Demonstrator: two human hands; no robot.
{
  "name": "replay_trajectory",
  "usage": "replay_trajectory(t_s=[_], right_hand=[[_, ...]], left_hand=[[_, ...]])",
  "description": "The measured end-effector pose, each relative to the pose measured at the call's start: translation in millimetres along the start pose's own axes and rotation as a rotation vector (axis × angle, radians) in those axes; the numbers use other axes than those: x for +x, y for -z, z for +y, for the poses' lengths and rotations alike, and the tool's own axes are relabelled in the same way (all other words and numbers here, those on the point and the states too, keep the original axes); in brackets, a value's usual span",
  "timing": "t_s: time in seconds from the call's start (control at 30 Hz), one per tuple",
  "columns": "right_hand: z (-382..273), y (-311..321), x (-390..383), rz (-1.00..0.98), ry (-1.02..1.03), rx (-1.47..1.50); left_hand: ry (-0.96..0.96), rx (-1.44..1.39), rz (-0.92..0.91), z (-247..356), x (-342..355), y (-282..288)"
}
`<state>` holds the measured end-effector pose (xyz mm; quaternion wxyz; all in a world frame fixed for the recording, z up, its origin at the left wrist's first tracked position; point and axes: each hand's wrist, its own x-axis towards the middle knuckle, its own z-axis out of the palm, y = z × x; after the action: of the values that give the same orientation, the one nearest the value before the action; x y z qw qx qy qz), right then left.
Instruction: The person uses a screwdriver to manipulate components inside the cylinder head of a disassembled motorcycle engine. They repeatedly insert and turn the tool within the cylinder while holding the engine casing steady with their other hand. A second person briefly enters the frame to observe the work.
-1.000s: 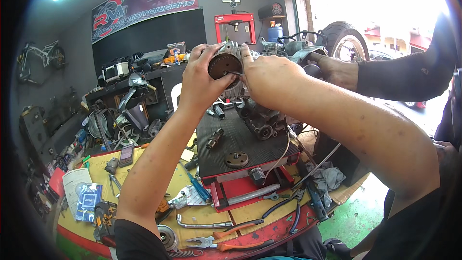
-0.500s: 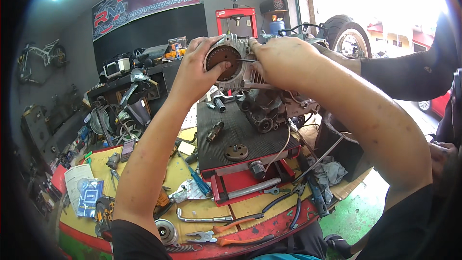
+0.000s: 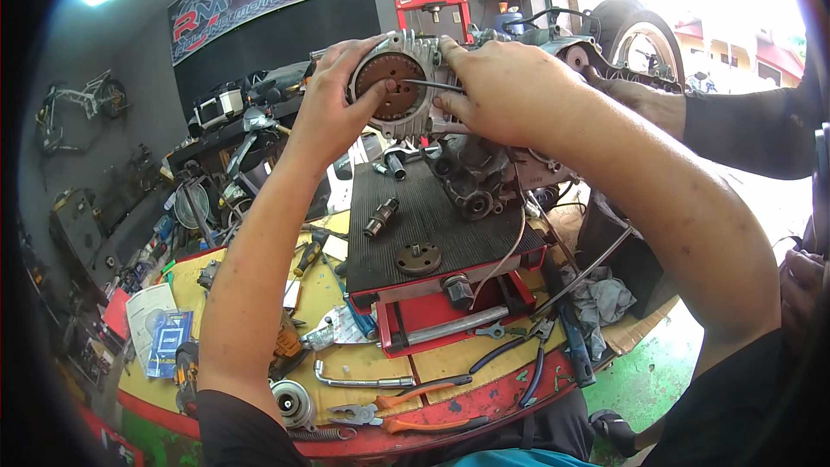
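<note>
My left hand (image 3: 339,91) wraps round the left side of a finned metal cylinder head (image 3: 403,127), its thumb pressed on the face of a brown toothed sprocket (image 3: 399,104). From my right hand (image 3: 506,86) a thin dark metal rod (image 3: 432,84) reaches across the sprocket, its tip next to my left thumb. My right fingers are closed round the rod and lie against the head's right side; the rod's other end is hidden. Below, the engine block (image 3: 474,175) rests on a black ribbed platform (image 3: 389,261).
A gloved co-worker's hand (image 3: 644,106) is at the engine's right side. On the platform lie a round flanged part (image 3: 419,259) and a cylindrical metal part (image 3: 380,218). Pliers (image 3: 406,393), an L-shaped wrench (image 3: 363,379) and a drill (image 3: 290,346) lie on the yellow bench top.
The rod now reaches farther left across the sprocket, up to my left thumb. Both hands and the head sit slightly further left relative to the platform, and the whole view has shifted.
</note>
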<state>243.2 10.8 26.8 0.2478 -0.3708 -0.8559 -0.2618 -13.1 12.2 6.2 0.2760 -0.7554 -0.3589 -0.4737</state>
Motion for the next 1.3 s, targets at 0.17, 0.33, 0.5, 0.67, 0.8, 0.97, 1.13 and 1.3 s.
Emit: replay_trajectory(t_s=[0.17, 0.33, 0.5, 0.67, 0.8, 0.97, 1.13, 1.3], right_hand=[[6, -8, 0, 0.067, 0.027, -0.031], [14, -25, 6, 0.197, 0.052, -0.088], [14, -32, 11, 0.249, 0.055, -0.071], [14, -28, 8, 0.222, 0.071, -0.08], [8, -13, -2, 0.2, 0.102, -0.131], [9, -15, 0, 0.222, 0.116, -0.187], [10, -15, 2, 0.2, 0.104, -0.195], [11, -16, 1, 0.245, 0.098, -0.141]], left_hand=[[0.002, 0.001, 0.014, 3, -1, -2], [0.019, -0.034, 0.003, 4, 0, -1], [-0.026, 0.012, 0.0, -3, 0, 1], [0.0, -0.024, -0.017, -1, 0, 1], [-0.016, -0.038, -0.021, -1, 0, 3], [-0.016, -0.025, -0.022, -2, -1, 4], [-0.019, -0.041, -0.02, -4, -1, 2], [-0.002, -0.048, -0.02, -5, -2, 3]])
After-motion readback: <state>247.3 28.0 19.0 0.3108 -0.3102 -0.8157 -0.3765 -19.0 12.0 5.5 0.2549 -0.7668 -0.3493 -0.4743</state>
